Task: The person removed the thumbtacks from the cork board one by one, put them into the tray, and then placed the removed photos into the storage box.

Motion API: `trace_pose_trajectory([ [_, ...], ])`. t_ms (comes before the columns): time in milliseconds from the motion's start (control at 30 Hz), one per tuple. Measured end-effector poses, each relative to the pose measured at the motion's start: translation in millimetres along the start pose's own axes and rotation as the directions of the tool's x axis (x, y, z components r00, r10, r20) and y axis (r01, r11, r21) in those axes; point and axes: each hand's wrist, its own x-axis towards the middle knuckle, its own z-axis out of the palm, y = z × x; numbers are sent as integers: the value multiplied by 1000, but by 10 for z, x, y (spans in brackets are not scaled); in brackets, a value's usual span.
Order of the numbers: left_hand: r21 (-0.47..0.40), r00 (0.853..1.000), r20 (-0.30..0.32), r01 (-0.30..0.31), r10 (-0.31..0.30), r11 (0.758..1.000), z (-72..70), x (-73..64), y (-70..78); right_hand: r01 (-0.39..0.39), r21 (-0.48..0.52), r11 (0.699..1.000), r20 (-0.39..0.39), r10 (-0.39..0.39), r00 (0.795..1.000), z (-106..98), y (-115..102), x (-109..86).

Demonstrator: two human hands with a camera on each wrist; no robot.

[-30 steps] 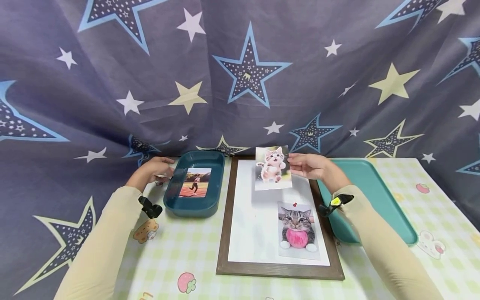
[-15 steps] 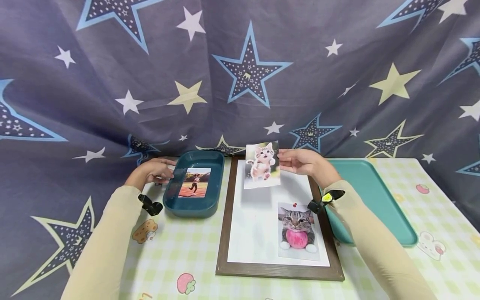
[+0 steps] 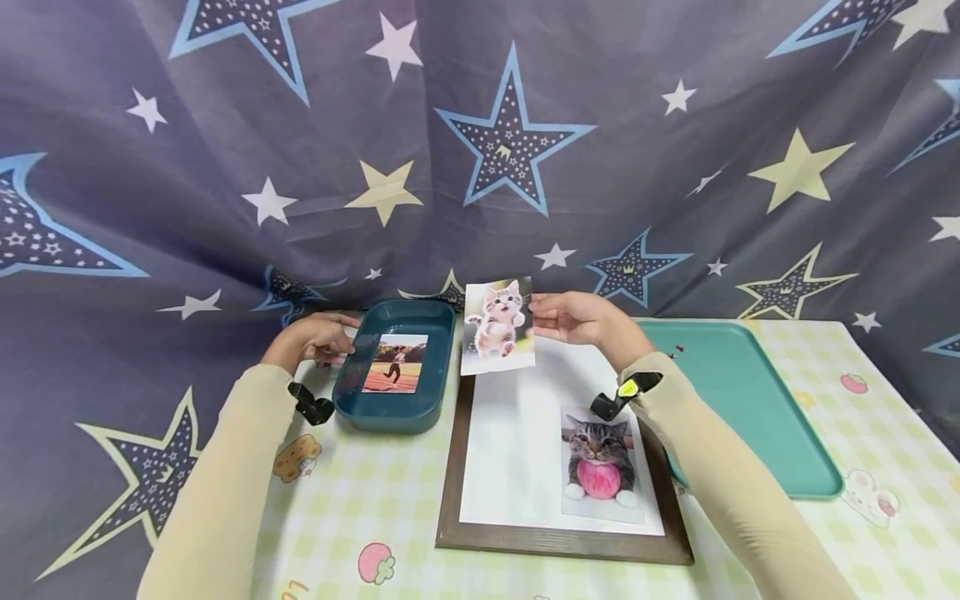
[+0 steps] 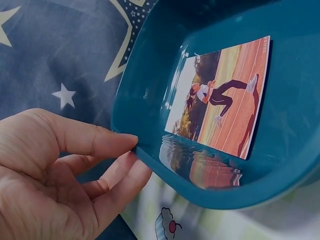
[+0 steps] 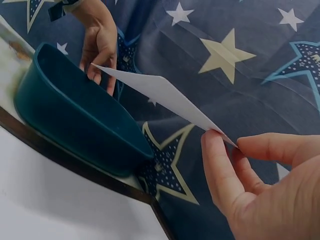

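Observation:
My right hand (image 3: 573, 319) pinches the right edge of a kitten photo (image 3: 497, 325), holding it above the upper left of a framed white board (image 3: 517, 450). In the right wrist view the photo's blank white back (image 5: 165, 95) shows, thumb on one side and fingers on the other. With thumb and fingers my left hand (image 4: 75, 170) pinches the left rim of a deep teal container (image 4: 150, 90). Inside that container lies a photo of a runner on a track (image 4: 220, 97). A photo of a tabby cat with a pink ball (image 3: 600, 467) lies on the board's lower right.
A flat green tray (image 3: 757, 417) stands right of the board, partly behind my right forearm, with small red pins (image 3: 677, 351) near its left side. A checked cloth (image 3: 322, 517) covers the table. A starry curtain (image 3: 480, 242) hangs along the back edge.
My right hand has carried the kitten photo leftward, towards the teal container. As the forearm shifted, red pins came into view on the green tray. My left hand keeps its place at the rim.

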Motion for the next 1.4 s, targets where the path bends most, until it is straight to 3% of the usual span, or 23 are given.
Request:
trace_pose_trajectory([
  [433,-19,1000,22,12,-11,1000,-7,18,-12,-19,-21,1000,-25,18,1000,265,27,192],
  [700,-29,999,42,-6,7,1000,-34,-6,-33,-31,-28,999,-19,31,999,256,-4,437],
  [833,-52,998,55,-13,16,999,-53,3,-59,-37,-51,998,-67,33,997,386,-13,399],
  [1400,-108,994,93,-45,56,993,-61,42,-137,-62,-29,998,-79,60,995,524,5,478],
])
